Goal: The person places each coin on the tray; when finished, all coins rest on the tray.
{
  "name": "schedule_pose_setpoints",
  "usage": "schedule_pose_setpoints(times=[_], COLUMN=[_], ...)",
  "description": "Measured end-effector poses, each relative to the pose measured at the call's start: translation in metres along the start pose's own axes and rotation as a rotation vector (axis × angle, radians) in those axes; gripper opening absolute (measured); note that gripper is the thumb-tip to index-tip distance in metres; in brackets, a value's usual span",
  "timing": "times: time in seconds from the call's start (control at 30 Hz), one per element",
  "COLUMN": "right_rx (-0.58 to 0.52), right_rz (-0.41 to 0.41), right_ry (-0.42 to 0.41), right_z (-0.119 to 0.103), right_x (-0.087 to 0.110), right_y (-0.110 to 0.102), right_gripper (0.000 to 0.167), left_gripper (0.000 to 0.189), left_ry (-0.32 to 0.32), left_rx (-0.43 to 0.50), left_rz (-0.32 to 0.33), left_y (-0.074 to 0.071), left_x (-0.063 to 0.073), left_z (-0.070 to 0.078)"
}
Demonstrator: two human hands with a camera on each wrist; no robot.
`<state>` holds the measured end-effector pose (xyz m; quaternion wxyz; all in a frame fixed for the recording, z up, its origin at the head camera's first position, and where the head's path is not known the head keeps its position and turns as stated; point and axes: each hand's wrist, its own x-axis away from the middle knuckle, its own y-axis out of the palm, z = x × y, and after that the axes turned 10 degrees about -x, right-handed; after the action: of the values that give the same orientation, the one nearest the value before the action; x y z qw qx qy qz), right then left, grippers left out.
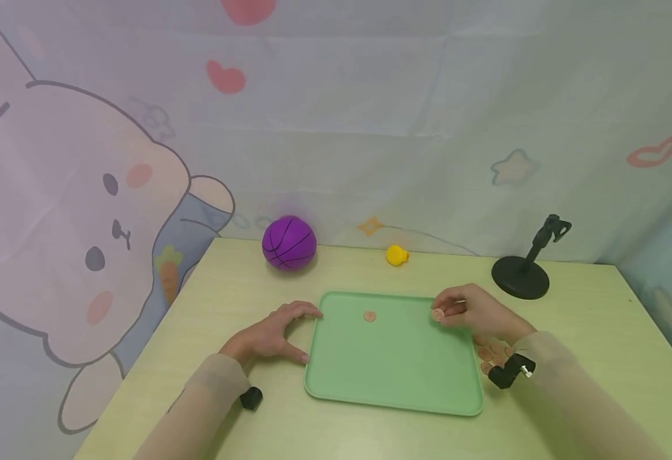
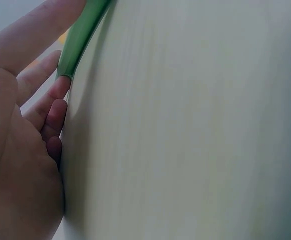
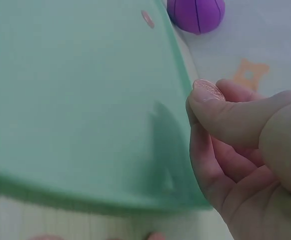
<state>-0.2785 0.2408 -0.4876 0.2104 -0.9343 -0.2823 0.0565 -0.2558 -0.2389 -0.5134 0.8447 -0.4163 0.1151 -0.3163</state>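
A copper-coloured coin [image 3: 209,89] is pinched between the thumb and fingers of my right hand [image 1: 474,313], over the back right corner of the green tray [image 1: 393,364]. Another coin [image 1: 370,316] lies flat on the tray near its back edge. My left hand [image 1: 273,332] is at the tray's left side, thumb and fingers spread apart, fingertips right at the rim. In the left wrist view its fingers [image 2: 55,110] reach to the green rim. Several more coins [image 1: 486,354] lie on the table just right of the tray, partly hidden beneath my right wrist.
Behind the tray, a purple ball [image 1: 289,243] sits at the table's back edge, with a small yellow toy duck [image 1: 396,255] to its right. A black stand [image 1: 521,277] with a round base is at the back right. A printed cloth [image 1: 336,128] hangs behind the table.
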Motion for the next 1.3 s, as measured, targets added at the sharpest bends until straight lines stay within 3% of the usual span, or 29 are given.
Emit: schedule_pose_setpoints(times=[0.47, 0.83, 1.3], right_rx=[-0.005, 0.043, 0.162], right_rz=[-0.030, -0.052, -0.018], right_ry=[0.001, -0.066, -0.116], right_z=[-0.011, -0.010, -0.010], right_x=[-0.025, -0.035, -0.042], right_y=[0.027, 0.041, 0.053], right_gripper=[0.030, 0.022, 0.013], left_gripper=[0.084, 0.084, 0.083], left_ry=[-0.019, -0.019, -0.014], left_rx=[0.009, 0.006, 0.016], left_rz=[-0.004, -0.003, 0.003], left_y=[-0.002, -0.001, 0.000], left_x=[0.002, 0.001, 0.001], left_z=[0.001, 0.000, 0.001])
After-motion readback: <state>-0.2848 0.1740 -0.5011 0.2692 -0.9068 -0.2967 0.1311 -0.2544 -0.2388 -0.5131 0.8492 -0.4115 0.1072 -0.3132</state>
